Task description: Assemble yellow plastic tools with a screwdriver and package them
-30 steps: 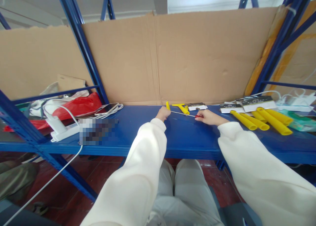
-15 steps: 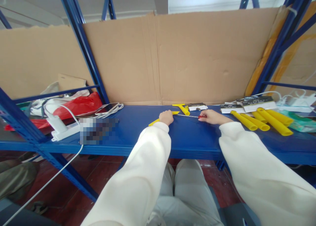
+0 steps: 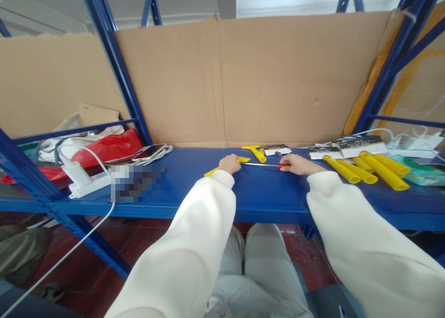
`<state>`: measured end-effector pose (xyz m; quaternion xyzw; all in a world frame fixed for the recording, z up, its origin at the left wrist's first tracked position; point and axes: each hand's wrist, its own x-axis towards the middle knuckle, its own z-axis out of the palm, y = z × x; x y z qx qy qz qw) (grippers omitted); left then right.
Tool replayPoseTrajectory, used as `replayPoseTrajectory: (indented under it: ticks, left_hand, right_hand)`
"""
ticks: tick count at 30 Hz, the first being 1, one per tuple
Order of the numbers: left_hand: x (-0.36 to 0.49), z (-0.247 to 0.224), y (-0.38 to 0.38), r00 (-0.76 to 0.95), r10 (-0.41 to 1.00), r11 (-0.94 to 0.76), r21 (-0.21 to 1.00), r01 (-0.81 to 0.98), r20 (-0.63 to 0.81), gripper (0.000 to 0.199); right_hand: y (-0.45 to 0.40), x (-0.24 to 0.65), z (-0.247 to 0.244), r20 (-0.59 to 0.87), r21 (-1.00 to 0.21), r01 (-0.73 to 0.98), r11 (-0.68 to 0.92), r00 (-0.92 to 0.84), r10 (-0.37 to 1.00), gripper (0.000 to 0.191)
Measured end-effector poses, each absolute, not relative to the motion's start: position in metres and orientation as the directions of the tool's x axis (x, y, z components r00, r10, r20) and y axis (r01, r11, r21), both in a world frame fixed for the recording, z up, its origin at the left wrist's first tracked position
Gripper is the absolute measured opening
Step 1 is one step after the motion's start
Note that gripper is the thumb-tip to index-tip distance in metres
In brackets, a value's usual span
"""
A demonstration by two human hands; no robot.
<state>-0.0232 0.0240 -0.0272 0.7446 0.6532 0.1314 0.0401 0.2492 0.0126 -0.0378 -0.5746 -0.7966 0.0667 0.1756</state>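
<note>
My left hand (image 3: 229, 164) is closed around a yellow plastic tool (image 3: 210, 172), whose ends stick out on both sides of the fist. A screwdriver with a long thin metal shaft (image 3: 260, 164) and a red handle is in my right hand (image 3: 295, 164), fingers wrapped on the handle. Its shaft points left at the yellow tool; whether the tip touches it I cannot tell. Just behind the shaft lies a second yellow T-shaped tool (image 3: 257, 154), next to a black-and-white card package (image 3: 277, 149).
On the right lie several yellow tubular handles (image 3: 384, 170), card packages (image 3: 363, 146) and a green packet (image 3: 424, 170). A white power strip (image 3: 92, 185), cables and a red bag (image 3: 107, 149) are at the left. Cardboard (image 3: 222, 81) backs the blue shelf (image 3: 271, 195).
My left hand has shifted slightly left with the yellow tool, and more of the screwdriver shaft shows between the hands. My right hand has barely moved.
</note>
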Motion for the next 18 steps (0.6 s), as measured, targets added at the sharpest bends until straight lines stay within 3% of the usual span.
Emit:
replayPoseTrajectory:
  ticks: [5,11,18]
  left_hand:
    - [-0.0223,-0.0249,0.0219,0.086,0.991,-0.113,0.304,0.946,0.100,0.045]
    - [-0.0210,-0.0293,0.0204,0.188,0.961,-0.240,0.275,0.931,0.202,0.060]
    - [-0.0207,-0.0301,0.0190,0.225,0.950,-0.281,0.280,0.918,0.215,0.050]
  right_hand:
    - [0.0149,0.2514,-0.0400,0.187,-0.337,0.883,0.327,-0.277,0.942,0.006]
    - [0.0140,0.2511,-0.0388,0.217,-0.348,0.864,0.364,-0.303,0.928,0.018]
    - [0.0110,0.2477,-0.0331,0.226,-0.281,0.892,0.354,-0.297,0.928,0.017]
